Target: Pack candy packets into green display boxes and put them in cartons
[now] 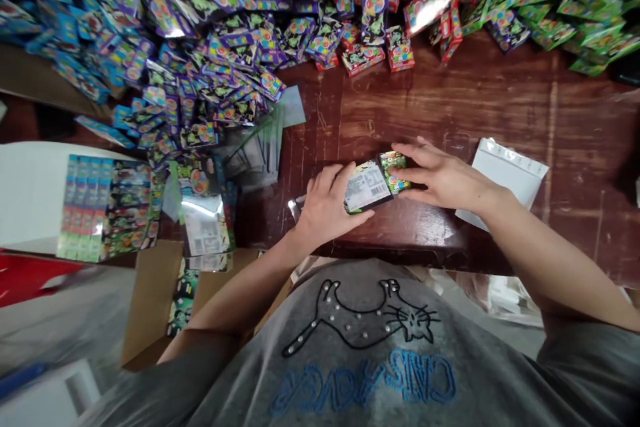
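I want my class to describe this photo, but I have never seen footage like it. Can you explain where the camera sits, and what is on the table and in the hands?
There is no machine here. This is a person's own view, taken by a camera worn on the head and looking down. The left hand holds a small packet, barcode side up. The right hand has its fingers on a green packet beside it. Below them is a dark wooden table. Heaps of colourful packets lie along its far side, and a white pouch lies to the right.
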`<state>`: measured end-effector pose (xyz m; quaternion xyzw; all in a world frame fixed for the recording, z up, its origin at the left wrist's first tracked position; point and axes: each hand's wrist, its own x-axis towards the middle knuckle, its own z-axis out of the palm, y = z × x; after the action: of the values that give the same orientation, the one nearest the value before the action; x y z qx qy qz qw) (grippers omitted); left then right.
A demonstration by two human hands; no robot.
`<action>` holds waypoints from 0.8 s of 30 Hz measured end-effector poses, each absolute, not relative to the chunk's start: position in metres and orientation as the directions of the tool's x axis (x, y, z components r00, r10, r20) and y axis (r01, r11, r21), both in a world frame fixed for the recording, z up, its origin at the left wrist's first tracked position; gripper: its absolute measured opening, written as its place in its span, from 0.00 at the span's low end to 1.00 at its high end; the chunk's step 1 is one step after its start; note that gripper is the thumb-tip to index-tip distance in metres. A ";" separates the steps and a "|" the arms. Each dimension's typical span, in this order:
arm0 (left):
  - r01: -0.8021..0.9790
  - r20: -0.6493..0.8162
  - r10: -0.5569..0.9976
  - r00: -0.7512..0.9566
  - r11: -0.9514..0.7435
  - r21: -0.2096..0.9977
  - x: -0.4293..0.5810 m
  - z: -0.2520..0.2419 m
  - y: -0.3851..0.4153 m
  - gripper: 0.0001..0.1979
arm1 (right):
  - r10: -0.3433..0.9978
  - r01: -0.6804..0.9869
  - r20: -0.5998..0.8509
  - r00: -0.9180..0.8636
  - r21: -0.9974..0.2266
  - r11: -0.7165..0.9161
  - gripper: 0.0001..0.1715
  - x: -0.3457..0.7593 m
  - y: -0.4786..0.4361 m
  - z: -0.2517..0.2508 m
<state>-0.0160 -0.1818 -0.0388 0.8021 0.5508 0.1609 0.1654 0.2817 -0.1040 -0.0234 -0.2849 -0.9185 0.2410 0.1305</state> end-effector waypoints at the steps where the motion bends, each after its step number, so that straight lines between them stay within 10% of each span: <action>1: 0.837 0.071 0.941 0.330 -0.327 0.440 -0.015 -0.041 -0.182 0.52 | 0.586 0.463 0.097 -0.804 -0.516 0.721 0.20 0.285 -0.105 -0.026; 12: 0.732 0.013 0.991 0.130 -0.105 0.673 0.013 -0.034 -0.185 0.58 | 0.872 0.429 0.242 -0.426 -0.794 0.430 0.39 0.259 -0.123 -0.034; 18: 0.393 -0.209 0.940 0.270 0.091 0.915 0.013 -0.025 -0.156 0.21 | 0.963 0.482 0.200 -0.183 -0.835 0.265 0.34 0.251 -0.120 -0.038; 24: 0.076 -0.293 0.922 0.254 0.283 0.956 0.027 -0.038 -0.154 0.16 | 0.926 0.474 0.145 -0.347 -0.825 0.307 0.25 0.269 -0.109 -0.017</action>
<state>0.0267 -0.1535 -0.0376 0.4923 0.5067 0.3409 0.6203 0.2691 -0.1086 -0.0171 -0.4721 -0.7415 0.3517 0.3218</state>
